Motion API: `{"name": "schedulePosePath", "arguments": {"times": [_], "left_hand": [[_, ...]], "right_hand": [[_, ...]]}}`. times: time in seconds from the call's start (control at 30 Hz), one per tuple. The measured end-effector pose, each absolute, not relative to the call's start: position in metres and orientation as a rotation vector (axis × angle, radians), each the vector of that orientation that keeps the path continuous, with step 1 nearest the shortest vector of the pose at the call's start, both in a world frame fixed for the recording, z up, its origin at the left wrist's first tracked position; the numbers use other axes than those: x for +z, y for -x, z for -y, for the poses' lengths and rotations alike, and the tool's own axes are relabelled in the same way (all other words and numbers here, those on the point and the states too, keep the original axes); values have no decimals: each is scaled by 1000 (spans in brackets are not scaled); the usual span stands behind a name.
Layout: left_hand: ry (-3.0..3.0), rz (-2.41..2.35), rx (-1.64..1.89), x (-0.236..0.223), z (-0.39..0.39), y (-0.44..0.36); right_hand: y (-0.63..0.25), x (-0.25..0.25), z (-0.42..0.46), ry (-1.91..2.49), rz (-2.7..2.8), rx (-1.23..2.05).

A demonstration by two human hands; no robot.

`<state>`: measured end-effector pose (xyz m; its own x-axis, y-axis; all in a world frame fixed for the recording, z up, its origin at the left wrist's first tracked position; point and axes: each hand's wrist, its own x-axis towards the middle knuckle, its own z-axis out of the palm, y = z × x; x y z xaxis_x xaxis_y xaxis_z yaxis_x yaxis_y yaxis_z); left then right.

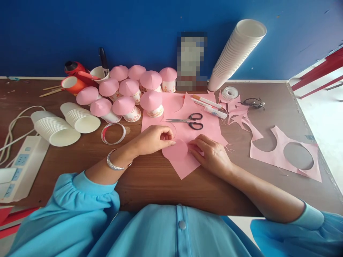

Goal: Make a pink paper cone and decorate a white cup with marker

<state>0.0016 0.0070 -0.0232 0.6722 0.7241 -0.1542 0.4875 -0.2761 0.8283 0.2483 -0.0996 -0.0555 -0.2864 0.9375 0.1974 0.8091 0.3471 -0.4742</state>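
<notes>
A pink paper circle [175,150] is between my two hands, above a larger pink paper sheet [184,167]. My left hand [158,139] is closed, with thumb and forefinger pinched at the circle's upper left edge. At its right edge, the thumb and fingers of my right hand [210,153] are closed in a pinch. Scissors [187,121] with black handles lie slightly spread on the sheet, just beyond my hands. Another round pink piece [171,128] shows partly behind my left fingers.
Several small cups with pink paper cones [151,101] stand at back left. Stacked white cups [57,130] and a power strip [23,167] lie left. A tall cup stack [235,55] leans at the wall. Markers [207,103], tape [229,93] and cut paper scraps [281,153] lie right.
</notes>
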Motion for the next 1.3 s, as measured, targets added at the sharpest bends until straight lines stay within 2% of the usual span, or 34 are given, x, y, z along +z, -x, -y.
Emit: {"name": "schedulePosePath", "arguments": {"times": [0.1,0.3,0.4,1.3], "left_hand": [[-1694,-958,428,-16,-8,1],[-1373,-1039,593,-4,2,0],[-1320,-1038,613,-1,6,-2],[-1447,-926,527,13,12,-12]], "right_hand": [[-248,-52,97,1506,1962,593],[-242,-35,80,1382,1465,1197],[-234,-32,72,1283,1314,1357],[-218,-22,70,1300,1222,1377]]}}
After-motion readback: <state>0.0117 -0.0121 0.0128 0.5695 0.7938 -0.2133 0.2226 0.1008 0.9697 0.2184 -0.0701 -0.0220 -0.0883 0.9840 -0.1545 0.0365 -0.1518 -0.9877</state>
